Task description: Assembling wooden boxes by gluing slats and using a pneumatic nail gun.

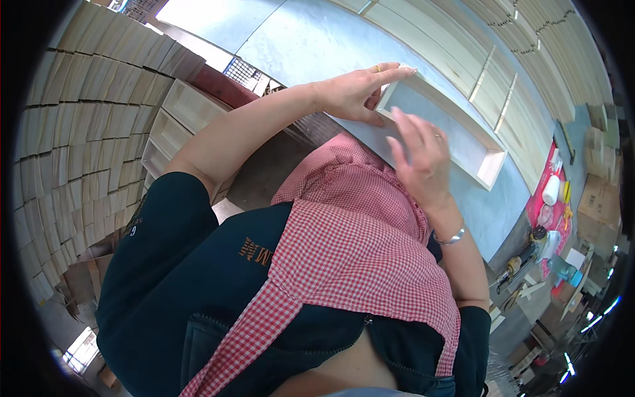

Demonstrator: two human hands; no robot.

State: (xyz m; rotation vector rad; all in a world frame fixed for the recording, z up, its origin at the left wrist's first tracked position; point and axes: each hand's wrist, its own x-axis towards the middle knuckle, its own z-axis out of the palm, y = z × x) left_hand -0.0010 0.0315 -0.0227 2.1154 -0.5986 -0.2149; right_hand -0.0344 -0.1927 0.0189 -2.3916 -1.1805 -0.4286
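A shallow rectangular frame (491, 171) of pale wood rests on a smooth bluish-white tabletop (291, 46), whose surface shows inside the frame. My left hand (354, 92) grips the frame's left end, its fingers reaching over the far corner and its thumb low on the near side. Over the near long side is my right hand (424, 159), slightly blurred, with thumb and fingers apart and nothing seen between them. Whether its fingertips touch the wood I cannot tell.
Long pale boards (456, 49) lie beyond the frame. Tall stacks of wooden pieces (99, 112) rise at left, beside several pale wooden boxes (173, 132). At right stand a white bottle (551, 190), a clear bottle with a blue cap (563, 270) and a cardboard box (600, 204).
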